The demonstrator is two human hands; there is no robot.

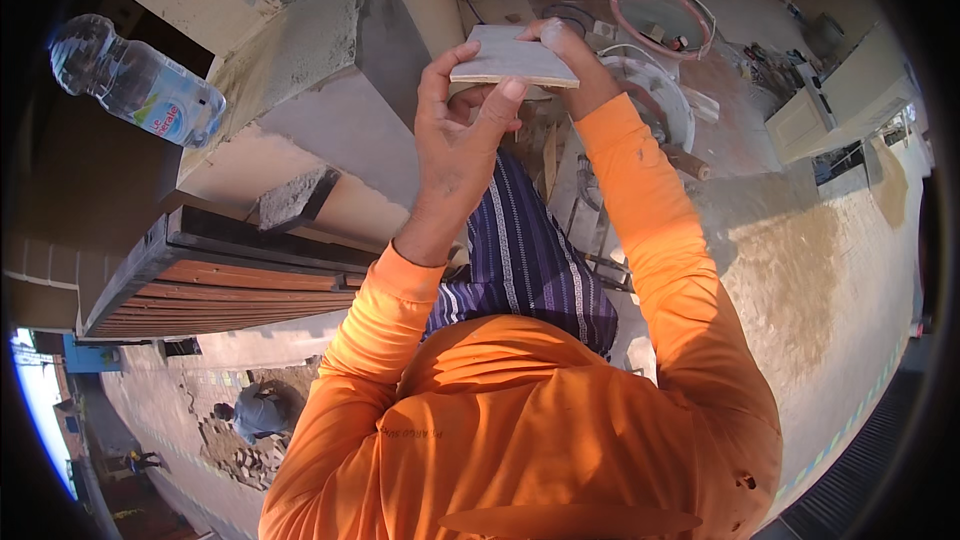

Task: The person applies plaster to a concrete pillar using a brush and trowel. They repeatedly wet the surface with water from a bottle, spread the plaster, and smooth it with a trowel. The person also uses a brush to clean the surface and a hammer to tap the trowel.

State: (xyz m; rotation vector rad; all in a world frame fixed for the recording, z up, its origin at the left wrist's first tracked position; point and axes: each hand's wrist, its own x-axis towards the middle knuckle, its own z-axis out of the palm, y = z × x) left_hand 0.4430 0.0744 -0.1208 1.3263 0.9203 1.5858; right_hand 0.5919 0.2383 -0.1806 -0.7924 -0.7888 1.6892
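Both my hands hold a flat, pale grey tile (515, 55) out in front of me. Its pale tan cut edge faces me. My left hand (460, 120) grips the tile's left side, with the thumb against the near edge and a finger up at the far left corner. On the right side, my right hand (562, 48) is closed round the tile's far corner; the palm and some fingers are hidden behind it. Orange sleeves cover both forearms, and a dark striped cloth lies over my legs below the tile.
A clear plastic water bottle (140, 80) stands on the left, by a rough concrete block (295, 55). Below is a brown slatted panel (250, 280). Beyond my right hand are a pink-rimmed round tub (617, 10) and a white bucket (685, 125). Another person (258, 414) bends at lower left.
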